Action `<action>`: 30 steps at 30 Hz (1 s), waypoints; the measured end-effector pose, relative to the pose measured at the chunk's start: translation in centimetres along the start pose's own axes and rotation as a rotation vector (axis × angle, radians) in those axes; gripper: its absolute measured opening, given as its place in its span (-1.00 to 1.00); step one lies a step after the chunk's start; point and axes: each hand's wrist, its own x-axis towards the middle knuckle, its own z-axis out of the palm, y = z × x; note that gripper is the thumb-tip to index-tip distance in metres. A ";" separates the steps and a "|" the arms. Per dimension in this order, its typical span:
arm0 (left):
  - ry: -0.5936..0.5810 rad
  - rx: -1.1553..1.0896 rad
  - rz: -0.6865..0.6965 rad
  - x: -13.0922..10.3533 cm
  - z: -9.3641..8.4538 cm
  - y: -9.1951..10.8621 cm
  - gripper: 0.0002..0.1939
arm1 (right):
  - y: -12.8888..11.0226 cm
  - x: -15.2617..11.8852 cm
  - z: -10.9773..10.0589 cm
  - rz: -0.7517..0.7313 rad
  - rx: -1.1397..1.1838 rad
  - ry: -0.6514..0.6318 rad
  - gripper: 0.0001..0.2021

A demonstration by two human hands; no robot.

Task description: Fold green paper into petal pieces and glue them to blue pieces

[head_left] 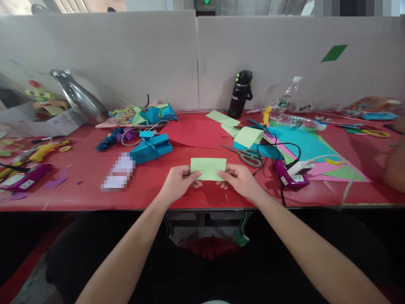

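A small light green paper rectangle point(208, 169) is held up near the front edge of the red table point(79, 169). My left hand point(181, 182) pinches its left end, thumb on the face toward me and fingers behind. On the right end my right hand point(237, 179) grips in the same way. Just behind the right hand lie grey-handled scissors point(249, 157), beside more light green paper pieces point(248, 137). A large red paper sheet point(196, 131) lies flat behind the held piece. Folded blue paper point(153, 147) sits to the left.
A purple power strip point(292, 176) with cables and coloured sheets point(303, 141) lie at right. A black bottle point(241, 93) and a clear bottle point(289, 93) stand at the back. At left are a metal flask point(79, 97) and a yellow glue gun point(47, 150). A person's arm point(395, 166) shows far right.
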 end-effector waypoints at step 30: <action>0.082 0.338 0.176 -0.2 0.1 -0.5 -0.54 | 1.0 0.5 -0.2 -0.002 0.102 -0.033 -0.45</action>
